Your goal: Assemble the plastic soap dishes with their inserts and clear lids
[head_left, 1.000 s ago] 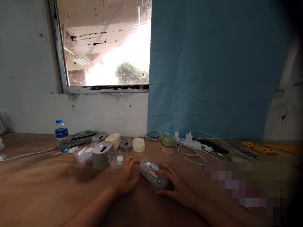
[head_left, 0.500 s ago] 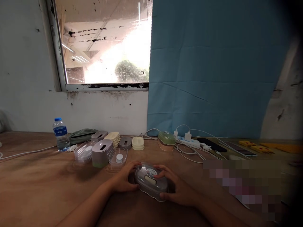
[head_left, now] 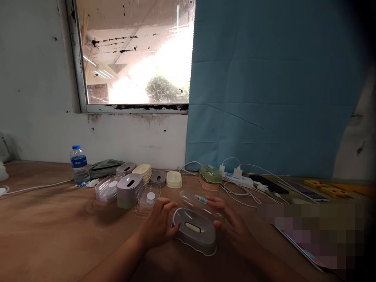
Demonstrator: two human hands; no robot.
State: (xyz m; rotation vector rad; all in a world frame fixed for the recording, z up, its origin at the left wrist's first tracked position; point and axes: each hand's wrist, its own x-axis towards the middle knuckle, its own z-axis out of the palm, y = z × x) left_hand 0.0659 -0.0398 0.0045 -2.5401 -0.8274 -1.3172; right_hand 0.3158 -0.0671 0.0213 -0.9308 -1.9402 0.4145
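In front of me a grey oval plastic box (head_left: 195,233) stands on the table, with a pale slot in its sunken top and a wavy lower edge. My left hand (head_left: 160,223) is curved around its left end, thumb against the side. Just behind the box, a clear domed lid (head_left: 190,199) with a round label is off it. My right hand (head_left: 232,223) has its fingertips on the lid's right part, thumb bent beneath. Whether the lid touches the table is unclear.
Behind my left hand stand a lilac box (head_left: 128,190), clear lids (head_left: 107,188), cream pieces (head_left: 174,179) and a water bottle (head_left: 79,166). A green-topped box (head_left: 210,173), white cables (head_left: 239,190), a power strip (head_left: 239,179), phones (head_left: 302,190) and yellow tools (head_left: 329,188) are farther right.
The clear lid has come off the grey box and moved back behind it, with my right hand at it. My left hand has stayed by the box's left end. The view has shifted slightly.
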